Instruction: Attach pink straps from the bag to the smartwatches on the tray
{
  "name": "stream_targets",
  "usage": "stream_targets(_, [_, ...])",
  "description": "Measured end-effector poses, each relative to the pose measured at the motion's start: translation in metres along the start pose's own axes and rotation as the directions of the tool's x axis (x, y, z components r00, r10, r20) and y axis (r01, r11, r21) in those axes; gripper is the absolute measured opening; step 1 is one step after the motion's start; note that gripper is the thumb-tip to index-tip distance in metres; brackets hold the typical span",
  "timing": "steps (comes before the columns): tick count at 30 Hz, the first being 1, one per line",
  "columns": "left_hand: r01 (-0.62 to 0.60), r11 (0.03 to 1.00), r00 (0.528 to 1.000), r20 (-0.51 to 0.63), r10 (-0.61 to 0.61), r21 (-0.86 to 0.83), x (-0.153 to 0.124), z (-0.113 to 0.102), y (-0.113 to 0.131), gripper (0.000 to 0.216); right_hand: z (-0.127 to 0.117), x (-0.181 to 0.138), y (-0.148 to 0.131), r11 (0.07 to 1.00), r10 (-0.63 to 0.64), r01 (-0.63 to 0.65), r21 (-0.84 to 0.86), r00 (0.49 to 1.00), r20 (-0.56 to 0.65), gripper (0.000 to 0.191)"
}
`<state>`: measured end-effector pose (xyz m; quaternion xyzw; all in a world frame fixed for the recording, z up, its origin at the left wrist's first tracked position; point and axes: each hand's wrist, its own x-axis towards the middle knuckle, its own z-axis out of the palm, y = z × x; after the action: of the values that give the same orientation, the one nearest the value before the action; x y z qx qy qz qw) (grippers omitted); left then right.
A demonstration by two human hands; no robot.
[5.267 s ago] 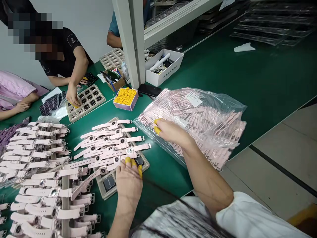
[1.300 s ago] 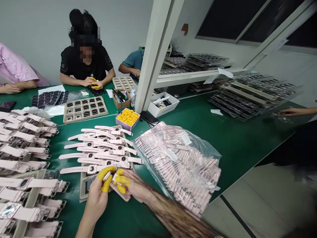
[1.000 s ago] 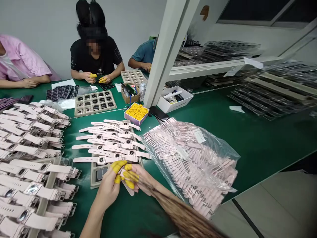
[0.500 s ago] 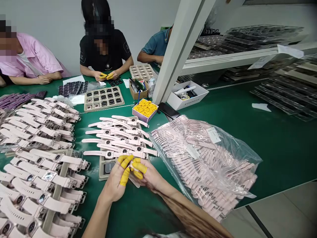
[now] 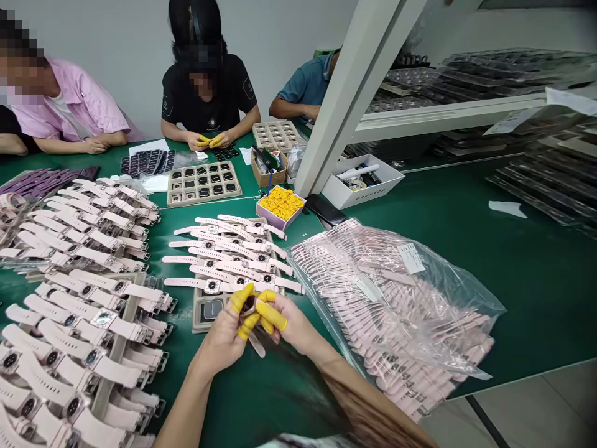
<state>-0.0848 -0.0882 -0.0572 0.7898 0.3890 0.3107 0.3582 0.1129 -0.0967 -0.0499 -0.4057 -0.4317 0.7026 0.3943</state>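
Note:
My left hand (image 5: pixel 222 339) and my right hand (image 5: pixel 288 325) meet above the green table (image 5: pixel 466 249), fingertips in yellow finger cots. Together they pinch a small watch body (image 5: pixel 249 305) with a pink strap (image 5: pixel 256 344) hanging below it. Just beyond my fingers a tray (image 5: pixel 209 309) holds a dark watch body, and a row of pink strapped watches (image 5: pixel 224 258) lies across it. A clear bag of pink straps (image 5: pixel 392 305) rests to the right of my hands.
Many finished pink watches (image 5: pixel 74 298) cover the left side. A box of yellow finger cots (image 5: pixel 280 204), a phone (image 5: pixel 326 210), a white bin (image 5: pixel 361 180) and a white post (image 5: pixel 354 93) stand beyond. Three people sit across, one handling parts beside a tray of watch bodies (image 5: pixel 203 182).
Earlier my right hand lay on the strap bag and my left on the tray. Both hands have since come together on a watch body and strap; the view has shifted as my head moved.

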Motion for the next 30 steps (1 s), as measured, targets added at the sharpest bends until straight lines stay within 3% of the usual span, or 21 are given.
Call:
stream_targets(2, [0.010,1.000,1.000,-0.023,-0.009,0.029,0.000,-0.003,-0.001,0.061,-0.008,-0.006,-0.014,0.955,-0.070,0.071,-0.288,0.997,0.015,0.039])
stream_targets(4, [0.042,0.996,0.999,-0.032,-0.040,0.079,0.001,-0.011,-0.002,0.061,-0.017,-0.015,-0.029,0.825,-0.097,0.105,-0.555,0.994,0.043,0.036])
stream_targets(6, [0.063,0.988,0.998,-0.031,-0.059,0.143,0.002,-0.023,-0.001,0.057,-0.027,-0.024,-0.041,0.689,-0.094,0.118,-0.715,0.993,0.074,0.035])
stream_targets(9, [0.013,0.935,0.999,-0.049,0.005,0.355,0.006,-0.037,0.004,0.038,-0.041,-0.040,-0.048,0.579,-0.128,0.123,-0.806,0.990,0.060,0.032])
stream_targets(12, [-0.009,0.841,0.999,-0.025,0.027,0.540,0.012,-0.040,0.012,0.032,-0.052,-0.053,-0.041,0.488,-0.144,0.047,-0.872,0.989,-0.027,0.028])
stream_targets(19, [-0.051,0.788,0.990,0.137,-0.043,0.614,0.049,-0.015,0.018,0.029,-0.058,-0.055,-0.021,0.240,-0.051,-0.241,-0.940,0.964,-0.260,0.020])
stream_targets(22, [-0.037,0.722,0.993,0.107,-0.052,0.691,0.056,-0.006,0.014,0.026,-0.062,-0.056,-0.021,0.247,-0.077,-0.280,-0.928,0.949,-0.306,0.020])
stream_targets(24, [-0.005,0.662,1.000,0.016,-0.011,0.749,0.050,-0.004,0.013,0.021,-0.074,-0.062,-0.026,0.293,-0.149,-0.312,-0.904,0.919,-0.365,0.023])
stream_targets(26, [0.021,0.621,0.998,-0.053,0.033,0.784,0.037,-0.004,0.011,0.019,-0.093,-0.071,-0.033,0.285,-0.260,-0.391,-0.875,0.847,-0.463,0.033])
stream_targets(30, [-0.019,0.579,1.000,0.016,0.009,0.815,0.011,-0.006,0.004,0.027,-0.141,-0.089,-0.048,0.188,-0.377,-0.600,-0.778,0.687,-0.621,0.044])
